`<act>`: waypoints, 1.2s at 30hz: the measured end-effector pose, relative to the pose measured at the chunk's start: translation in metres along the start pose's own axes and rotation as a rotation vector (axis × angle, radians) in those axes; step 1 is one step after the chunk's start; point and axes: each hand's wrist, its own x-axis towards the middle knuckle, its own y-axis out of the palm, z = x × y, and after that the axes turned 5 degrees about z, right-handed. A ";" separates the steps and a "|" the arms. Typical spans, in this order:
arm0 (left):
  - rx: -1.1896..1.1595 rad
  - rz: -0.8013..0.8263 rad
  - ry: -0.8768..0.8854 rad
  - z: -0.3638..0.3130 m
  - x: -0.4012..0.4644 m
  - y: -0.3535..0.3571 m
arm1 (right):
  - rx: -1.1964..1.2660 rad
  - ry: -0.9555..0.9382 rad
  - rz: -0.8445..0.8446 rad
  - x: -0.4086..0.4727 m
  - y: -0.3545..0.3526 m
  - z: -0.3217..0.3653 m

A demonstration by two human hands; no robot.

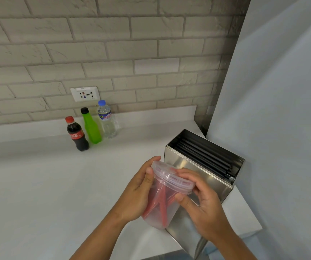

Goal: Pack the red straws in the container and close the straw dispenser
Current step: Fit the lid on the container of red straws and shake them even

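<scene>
Both our hands grip the container [162, 199] above the counter [38, 175]: left hand [137, 194] wraps its side, right hand [201, 201] presses the lid [171, 178] down. Red straws [163, 207] sit inside. Next, we judge, comes shutting the open straw dispenser [203, 166] just behind.

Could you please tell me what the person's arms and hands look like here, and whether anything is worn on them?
The left hand and right hand are both bare: no gloves, rings, watch or bracelets show. The forearms are bare too, with no sleeve visible up to the picture's lower edge. No markings can be seen.
</scene>
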 end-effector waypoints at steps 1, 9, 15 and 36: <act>0.050 -0.020 0.032 0.000 -0.001 0.001 | -0.007 0.018 -0.012 0.000 0.000 -0.001; -0.071 -0.008 0.111 -0.004 -0.009 0.006 | -0.101 0.078 -0.028 -0.007 0.001 0.009; -0.148 -0.025 0.068 -0.008 -0.008 -0.005 | -0.053 0.089 0.027 0.002 -0.005 0.015; -0.034 0.028 -0.035 -0.007 -0.001 0.001 | -0.009 0.004 -0.081 0.004 -0.007 0.005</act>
